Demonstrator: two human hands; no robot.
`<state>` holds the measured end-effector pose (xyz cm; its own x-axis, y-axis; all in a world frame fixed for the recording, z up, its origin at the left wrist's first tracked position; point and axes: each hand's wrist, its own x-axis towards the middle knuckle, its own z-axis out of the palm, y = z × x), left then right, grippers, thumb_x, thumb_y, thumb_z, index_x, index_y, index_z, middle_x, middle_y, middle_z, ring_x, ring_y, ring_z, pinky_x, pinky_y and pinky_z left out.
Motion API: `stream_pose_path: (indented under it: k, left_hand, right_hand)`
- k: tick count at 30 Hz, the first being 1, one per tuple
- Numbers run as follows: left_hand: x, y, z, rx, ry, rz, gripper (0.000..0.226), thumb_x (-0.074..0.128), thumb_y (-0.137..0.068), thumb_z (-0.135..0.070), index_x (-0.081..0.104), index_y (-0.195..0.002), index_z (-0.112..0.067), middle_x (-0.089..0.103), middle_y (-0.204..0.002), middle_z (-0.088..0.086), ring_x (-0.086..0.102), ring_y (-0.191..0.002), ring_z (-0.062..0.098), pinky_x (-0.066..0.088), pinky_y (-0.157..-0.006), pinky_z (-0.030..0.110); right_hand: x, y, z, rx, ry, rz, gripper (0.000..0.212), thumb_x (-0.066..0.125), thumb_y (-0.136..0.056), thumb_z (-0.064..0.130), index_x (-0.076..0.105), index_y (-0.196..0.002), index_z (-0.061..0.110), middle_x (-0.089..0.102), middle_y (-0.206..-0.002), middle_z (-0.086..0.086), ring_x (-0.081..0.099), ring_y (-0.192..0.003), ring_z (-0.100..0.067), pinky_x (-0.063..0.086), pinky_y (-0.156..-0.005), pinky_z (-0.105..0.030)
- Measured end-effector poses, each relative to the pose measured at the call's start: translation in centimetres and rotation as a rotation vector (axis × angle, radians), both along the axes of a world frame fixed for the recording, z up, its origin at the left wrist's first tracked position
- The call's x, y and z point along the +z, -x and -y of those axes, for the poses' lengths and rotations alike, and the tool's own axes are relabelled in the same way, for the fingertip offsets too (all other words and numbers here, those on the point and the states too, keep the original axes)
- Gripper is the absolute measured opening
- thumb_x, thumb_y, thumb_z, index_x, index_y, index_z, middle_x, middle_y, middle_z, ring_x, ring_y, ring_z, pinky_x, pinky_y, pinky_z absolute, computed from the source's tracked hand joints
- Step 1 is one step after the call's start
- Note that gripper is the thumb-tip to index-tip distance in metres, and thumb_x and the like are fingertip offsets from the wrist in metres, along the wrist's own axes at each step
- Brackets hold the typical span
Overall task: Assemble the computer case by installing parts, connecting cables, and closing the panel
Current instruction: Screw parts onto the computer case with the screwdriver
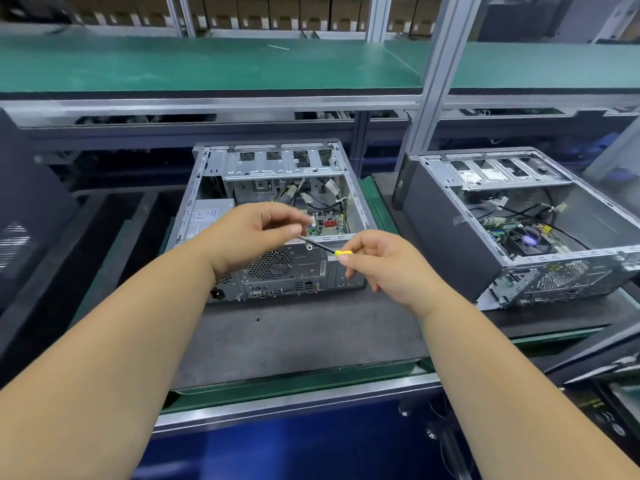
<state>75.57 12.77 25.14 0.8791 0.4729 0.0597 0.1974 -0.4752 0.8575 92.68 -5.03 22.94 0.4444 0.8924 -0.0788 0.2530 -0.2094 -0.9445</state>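
Note:
An open grey computer case (263, 161) lies on its side on a dark mat (294, 337), rear panel toward me, with its motherboard (329, 225) and loose cables showing inside. My right hand (384, 261) pinches a small screwdriver (325, 247) by its yellow handle, shaft pointing left. My left hand (256, 233) hovers above the case's rear edge, its thumb and fingers pinched at the screwdriver's tip; what they pinch is blurred. A single small black screw (257, 319) lies on the mat in front of the case.
A second open computer case (519, 223) sits on the right with a CPU fan inside. A dark side panel (24, 209) stands at the far left. A green shelf (207, 64) and an aluminium post (436, 84) rise behind the cases.

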Motion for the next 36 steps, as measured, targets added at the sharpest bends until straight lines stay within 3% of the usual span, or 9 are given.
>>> stream_pose_path:
  k: [6, 10, 13, 21, 24, 26, 28, 32, 36]
  left_hand:
    - [-0.7, -0.5, -3.2, 0.207, 0.083, 0.012, 0.04, 0.028, -0.105, -0.044, 0.063, -0.12, -0.032, 0.069, -0.113, -0.011, 0.061, -0.111, 0.008, 0.042, -0.106, 0.038]
    - [-1.7, -1.7, -6.1, 0.18, -0.083, -0.32, 0.03, 0.041, -0.102, -0.04, 0.067, -0.111, -0.028, 0.068, -0.108, -0.009, 0.062, -0.103, 0.014, 0.047, -0.098, 0.038]
    - [-2.2, -2.5, -7.7, 0.065, -0.178, -0.492, 0.023, 0.051, -0.098, -0.035, 0.073, -0.1, -0.026, 0.069, -0.087, -0.01, 0.064, -0.08, 0.012, 0.048, -0.069, 0.025]
    - [-3.2, -5.5, -10.4, -0.165, 0.144, -0.621, 0.018, 0.063, -0.095, -0.023, 0.066, -0.09, -0.006, 0.045, -0.069, 0.002, 0.033, -0.051, 0.011, 0.032, -0.047, 0.021]
    - [-3.4, -5.7, -10.7, -0.205, 0.09, -0.752, 0.017, 0.073, -0.085, -0.024, 0.069, -0.095, -0.01, 0.038, -0.059, -0.001, 0.029, -0.045, 0.012, 0.028, -0.04, 0.021]
    - [-3.3, -5.5, -10.9, -0.275, 0.018, -0.787, 0.024, 0.075, -0.081, -0.024, 0.072, -0.098, -0.007, 0.05, -0.066, 0.004, 0.036, -0.055, 0.018, 0.032, -0.049, 0.025]
    - [-2.7, -5.4, -11.1, -0.337, -0.06, -0.762, 0.026, 0.068, -0.087, -0.019, 0.071, -0.108, -0.004, 0.067, -0.097, 0.01, 0.047, -0.074, 0.022, 0.042, -0.064, 0.034]
    - [-1.9, -4.4, -10.7, -0.323, -0.191, -0.67, 0.036, 0.047, -0.096, 0.004, 0.065, -0.126, -0.005, 0.057, -0.132, 0.002, 0.051, -0.12, 0.02, 0.035, -0.08, 0.021]
    - [-2.2, -3.5, -10.6, -0.324, -0.253, -0.593, 0.036, 0.046, -0.102, -0.018, 0.058, -0.136, -0.019, 0.047, -0.148, 0.002, 0.043, -0.133, 0.023, 0.031, -0.103, 0.028]
  right_hand:
    - [-0.4, 0.8, -0.7, -0.119, -0.021, -0.009, 0.013, 0.07, -0.092, 0.028, 0.069, -0.096, 0.015, 0.073, -0.073, 0.003, 0.053, -0.058, -0.007, 0.048, -0.062, -0.02]
    - [-0.9, 1.9, -1.3, -0.172, -0.001, 0.01, 0.012, 0.066, -0.095, 0.03, 0.069, -0.09, 0.019, 0.075, -0.08, 0.001, 0.058, -0.069, -0.002, 0.044, -0.076, -0.026]
    - [-1.1, 3.2, -2.1, -0.242, 0.028, -0.013, 0.012, 0.065, -0.094, 0.03, 0.068, -0.088, 0.02, 0.076, -0.081, 0.002, 0.054, -0.063, -0.003, 0.043, -0.072, -0.027]
    - [-1.8, 8.1, -4.0, -0.485, 0.031, -0.045, 0.014, 0.065, -0.094, 0.033, 0.07, -0.089, 0.02, 0.075, -0.082, 0.003, 0.052, -0.059, -0.004, 0.043, -0.072, -0.027]
    - [-2.3, 9.6, -4.3, -0.572, 0.015, -0.056, 0.015, 0.064, -0.095, 0.029, 0.069, -0.09, 0.015, 0.075, -0.079, 0.003, 0.052, -0.056, -0.002, 0.044, -0.069, -0.025]
    - [-2.7, 10.5, -4.4, -0.616, 0.033, -0.071, 0.014, 0.064, -0.095, 0.03, 0.069, -0.09, 0.018, 0.075, -0.079, 0.004, 0.052, -0.058, -0.004, 0.045, -0.069, -0.024]
    - [-3.2, 11.1, -4.4, -0.645, 0.064, -0.081, 0.013, 0.063, -0.095, 0.032, 0.069, -0.089, 0.022, 0.075, -0.079, 0.006, 0.054, -0.062, -0.006, 0.045, -0.065, -0.02]
    - [-3.9, 11.9, -4.5, -0.66, 0.08, -0.106, 0.013, 0.062, -0.096, 0.031, 0.069, -0.09, 0.021, 0.075, -0.077, 0.007, 0.055, -0.059, -0.005, 0.042, -0.051, -0.009]
    - [-4.4, 12.0, -4.2, -0.64, 0.086, -0.123, 0.014, 0.062, -0.096, 0.03, 0.07, -0.092, 0.02, 0.075, -0.077, 0.007, 0.055, -0.058, -0.004, 0.042, -0.051, -0.009]
